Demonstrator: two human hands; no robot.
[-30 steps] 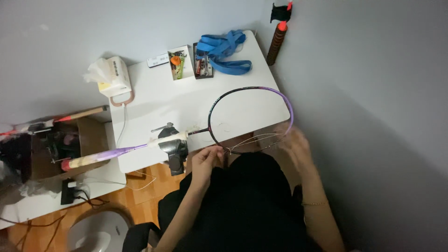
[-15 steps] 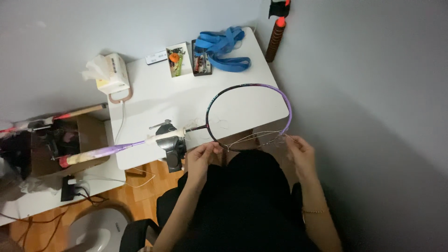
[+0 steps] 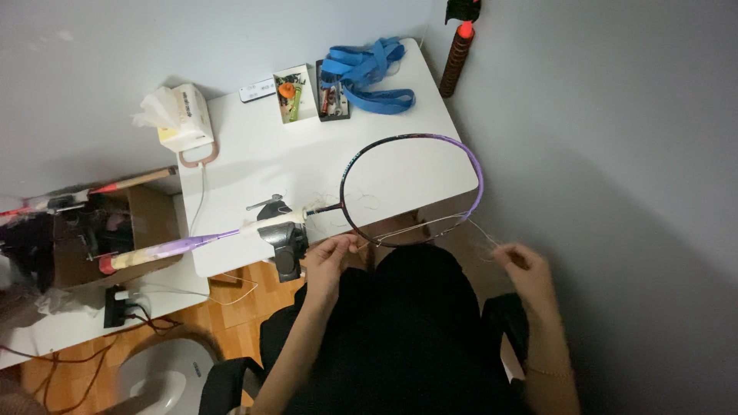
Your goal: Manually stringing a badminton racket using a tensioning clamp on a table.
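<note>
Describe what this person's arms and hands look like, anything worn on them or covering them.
Both forearms are bare, with no sleeves reaching them and no gloves on the left hand or the right hand. A thin gold-coloured bracelet circles the right wrist. No watch shows on either wrist, and rings are too small to tell. The person wears a dark black garment over the body and lap.

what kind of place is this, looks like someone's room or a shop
Most likely a corner of a home used for restringing rackets, not a shop. A badminton racket sits clamped on a small white table against plain grey walls, with a tissue box, trays of small tools, and a cardboard box on the wooden floor.
</note>
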